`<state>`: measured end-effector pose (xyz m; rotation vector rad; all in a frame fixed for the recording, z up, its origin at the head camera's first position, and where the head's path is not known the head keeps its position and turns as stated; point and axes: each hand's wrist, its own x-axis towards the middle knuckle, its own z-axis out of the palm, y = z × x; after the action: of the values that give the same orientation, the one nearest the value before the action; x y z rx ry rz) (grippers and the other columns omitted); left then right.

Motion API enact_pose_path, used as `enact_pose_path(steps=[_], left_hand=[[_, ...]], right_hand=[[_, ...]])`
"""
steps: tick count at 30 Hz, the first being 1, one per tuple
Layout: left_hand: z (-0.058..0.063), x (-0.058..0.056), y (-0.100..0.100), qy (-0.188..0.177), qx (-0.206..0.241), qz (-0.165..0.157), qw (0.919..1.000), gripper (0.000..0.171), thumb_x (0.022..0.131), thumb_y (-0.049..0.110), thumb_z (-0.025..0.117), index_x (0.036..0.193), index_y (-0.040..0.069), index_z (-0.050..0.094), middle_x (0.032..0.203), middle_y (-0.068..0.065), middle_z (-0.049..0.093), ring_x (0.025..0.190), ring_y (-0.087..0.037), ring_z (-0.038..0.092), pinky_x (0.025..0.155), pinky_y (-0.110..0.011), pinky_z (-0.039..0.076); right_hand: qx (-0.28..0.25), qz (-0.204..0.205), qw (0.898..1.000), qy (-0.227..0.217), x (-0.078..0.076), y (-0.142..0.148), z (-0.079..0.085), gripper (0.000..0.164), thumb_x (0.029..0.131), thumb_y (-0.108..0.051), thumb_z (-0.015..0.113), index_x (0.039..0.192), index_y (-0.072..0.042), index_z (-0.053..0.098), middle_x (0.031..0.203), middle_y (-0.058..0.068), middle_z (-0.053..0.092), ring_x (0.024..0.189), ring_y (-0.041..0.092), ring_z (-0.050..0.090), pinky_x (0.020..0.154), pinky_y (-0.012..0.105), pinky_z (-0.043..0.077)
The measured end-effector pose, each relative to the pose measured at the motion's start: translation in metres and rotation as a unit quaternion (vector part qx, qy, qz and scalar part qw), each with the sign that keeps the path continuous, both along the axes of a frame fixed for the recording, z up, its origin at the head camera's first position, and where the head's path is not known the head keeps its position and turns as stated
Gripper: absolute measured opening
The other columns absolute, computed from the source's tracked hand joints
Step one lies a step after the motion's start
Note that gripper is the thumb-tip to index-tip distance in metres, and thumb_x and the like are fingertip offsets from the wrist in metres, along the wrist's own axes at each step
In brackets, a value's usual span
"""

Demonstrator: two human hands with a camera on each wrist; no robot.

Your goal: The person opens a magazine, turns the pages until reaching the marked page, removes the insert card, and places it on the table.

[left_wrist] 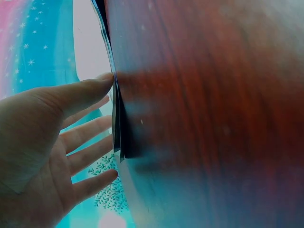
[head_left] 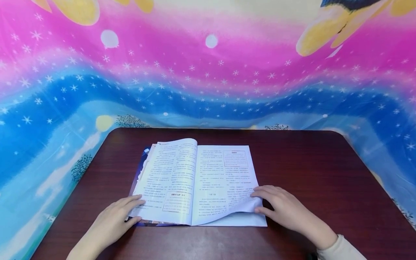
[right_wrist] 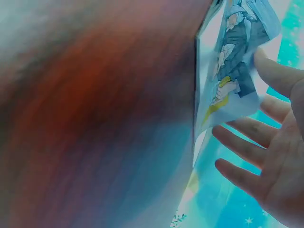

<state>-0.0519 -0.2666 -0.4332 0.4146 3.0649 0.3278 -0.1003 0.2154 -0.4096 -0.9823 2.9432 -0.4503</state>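
An open magazine (head_left: 212, 180) with printed white pages lies on the dark wooden table. At its lower left corner my left hand (head_left: 113, 216) rests, fingers spread and fairly straight. In the left wrist view the thumb (left_wrist: 97, 88) touches the magazine's edge. My right hand (head_left: 282, 206) is at the right side, pinching the loose edge of a page (head_left: 242, 206) between thumb and fingers. That page curls up at its lower corner. Its underside, seen from the right wrist, carries a drawn figure (right_wrist: 235, 61) in dark clothes; the page hides some fingertips.
The brown table (head_left: 302, 162) extends around the magazine on all sides. Behind and beside it hangs a pink and blue cloth (head_left: 182, 72) with snowflakes. A dark cover (head_left: 144, 159) shows beneath the left pages.
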Motion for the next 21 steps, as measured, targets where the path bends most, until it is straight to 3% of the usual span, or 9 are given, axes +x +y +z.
enact_pose_path(steps=[12, 21], left_hand=[[0.012, 0.001, 0.014, 0.034, 0.062, -0.004, 0.9975, 0.035, 0.087, 0.023, 0.078, 0.121, 0.02, 0.071, 0.123, -0.001, 0.067, 0.114, -0.027, 0.063, 0.094, -0.053, 0.05], [0.023, -0.008, 0.054, 0.08, 0.11, -0.063, 0.9887, 0.03, 0.087, 0.023, 0.078, 0.117, 0.026, 0.072, 0.119, 0.012, 0.067, 0.112, -0.011, 0.062, 0.094, -0.042, 0.052]], right_hand=[[-0.087, 0.018, 0.99, 0.106, -0.014, -0.012, 0.01, 0.035, 0.08, -0.038, 0.082, 0.106, -0.017, 0.071, 0.112, -0.006, 0.067, 0.121, 0.023, 0.057, 0.103, 0.045, 0.041], [-0.154, 0.044, 0.975, 0.153, -0.019, -0.027, 0.02, 0.033, 0.083, -0.046, 0.078, 0.103, -0.021, 0.069, 0.108, -0.01, 0.065, 0.112, 0.017, 0.057, 0.103, 0.034, 0.038]])
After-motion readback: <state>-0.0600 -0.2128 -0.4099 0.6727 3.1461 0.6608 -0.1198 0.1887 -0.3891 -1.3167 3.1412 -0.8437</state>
